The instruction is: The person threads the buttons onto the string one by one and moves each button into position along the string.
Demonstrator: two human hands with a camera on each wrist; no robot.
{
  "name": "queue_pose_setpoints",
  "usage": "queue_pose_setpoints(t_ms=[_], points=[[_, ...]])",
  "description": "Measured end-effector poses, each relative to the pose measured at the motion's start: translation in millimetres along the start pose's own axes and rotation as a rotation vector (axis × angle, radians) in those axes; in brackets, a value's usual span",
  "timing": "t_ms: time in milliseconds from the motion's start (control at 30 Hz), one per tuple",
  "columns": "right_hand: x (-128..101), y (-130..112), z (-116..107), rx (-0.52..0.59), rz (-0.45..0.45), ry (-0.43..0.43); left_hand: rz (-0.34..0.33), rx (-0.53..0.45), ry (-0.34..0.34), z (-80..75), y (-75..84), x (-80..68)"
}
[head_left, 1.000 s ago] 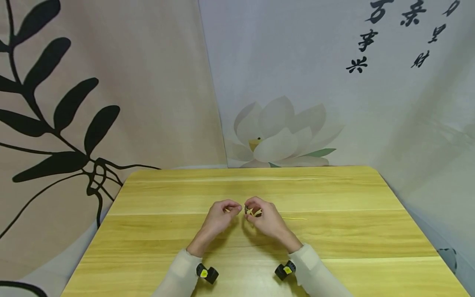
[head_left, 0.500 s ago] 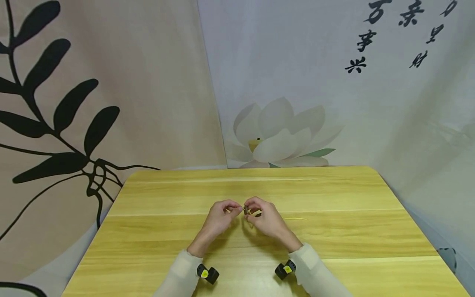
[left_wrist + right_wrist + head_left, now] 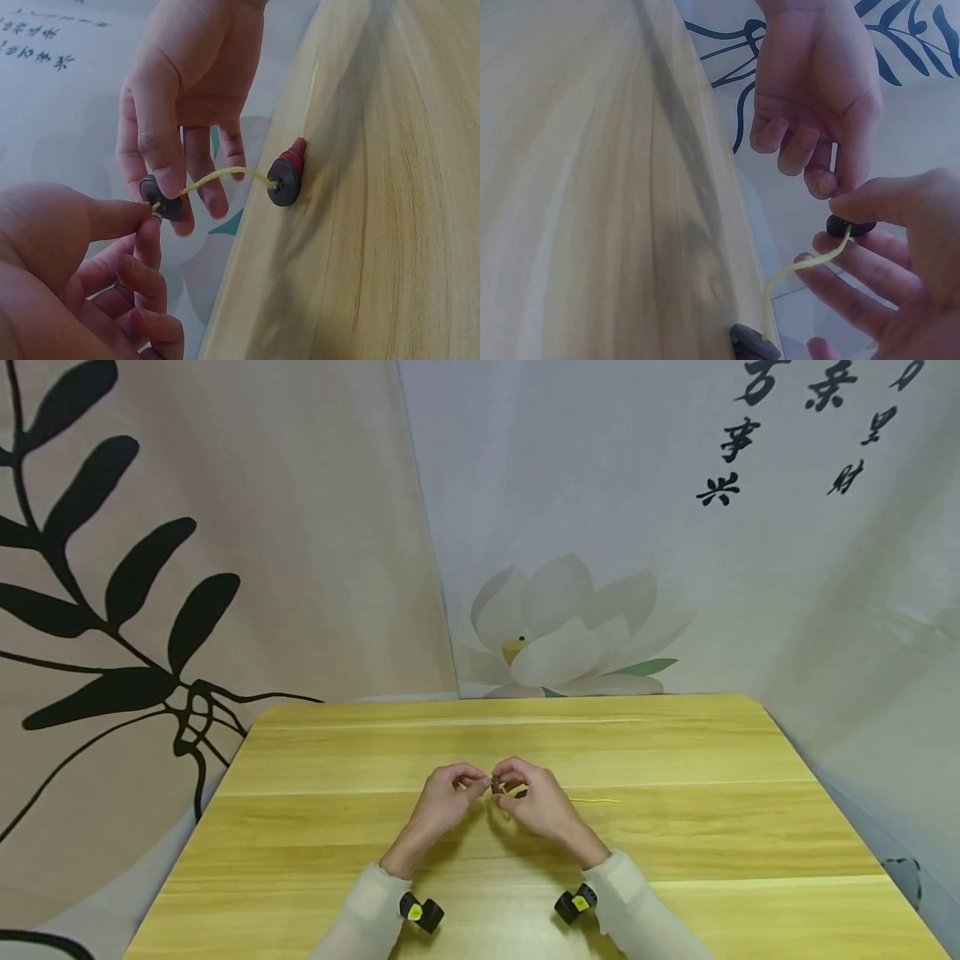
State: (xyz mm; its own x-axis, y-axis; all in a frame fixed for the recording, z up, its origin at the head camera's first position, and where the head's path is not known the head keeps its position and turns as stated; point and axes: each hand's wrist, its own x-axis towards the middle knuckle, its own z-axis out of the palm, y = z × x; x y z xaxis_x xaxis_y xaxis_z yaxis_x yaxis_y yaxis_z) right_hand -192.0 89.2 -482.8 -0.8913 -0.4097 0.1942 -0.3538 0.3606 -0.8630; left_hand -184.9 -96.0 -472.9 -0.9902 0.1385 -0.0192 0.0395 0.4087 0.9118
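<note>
Over the middle of the table, my right hand [image 3: 542, 802] pinches a dark round bead [image 3: 172, 208] with a hole in it. A yellow cord [image 3: 225, 172] passes through that bead. My left hand [image 3: 442, 800] meets it from the other side, thumb and forefinger pinching the cord's short end right at the bead's face. Further along the cord hangs a second dark disc bead [image 3: 283, 184], with stacked red beads [image 3: 295, 154] behind it. In the right wrist view, the cord droops from the held bead [image 3: 851, 227] to the lower disc bead [image 3: 754, 343].
Beyond the right hand, the cord's tail [image 3: 596, 800] stretches over the wooden table [image 3: 300, 835]. Printed cloth [image 3: 337, 527] hangs behind the table. A small black camera [image 3: 422, 912] is strapped on the left wrist and another [image 3: 576, 905] on the right.
A second ago a small gap separated my left fingertips from the dark bead; now they are right at it. The bead has turned slightly in my right fingers. Both arms are nearly still.
</note>
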Motion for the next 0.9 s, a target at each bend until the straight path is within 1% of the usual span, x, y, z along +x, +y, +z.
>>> queue_pose_setpoints(t_ms=[200, 367, 733, 900], points=[[0.4, 1.5, 0.4, -0.011, -0.005, 0.008, 0.010, 0.005, 0.000, -0.6, -0.4, 0.5], [0.7, 2.9, -0.1, -0.016, -0.014, -0.001, 0.016, 0.009, -0.003, -0.7, -1.0, 0.4], [0.2, 3.5, -0.7, 0.019, -0.002, -0.031, -0.003, 0.006, -0.005, -2.7, -2.5, -0.5], [0.1, 4.2, -0.8, -0.007, 0.006, -0.034, -0.013, -0.002, -0.003, -4.2, -2.7, -1.1]])
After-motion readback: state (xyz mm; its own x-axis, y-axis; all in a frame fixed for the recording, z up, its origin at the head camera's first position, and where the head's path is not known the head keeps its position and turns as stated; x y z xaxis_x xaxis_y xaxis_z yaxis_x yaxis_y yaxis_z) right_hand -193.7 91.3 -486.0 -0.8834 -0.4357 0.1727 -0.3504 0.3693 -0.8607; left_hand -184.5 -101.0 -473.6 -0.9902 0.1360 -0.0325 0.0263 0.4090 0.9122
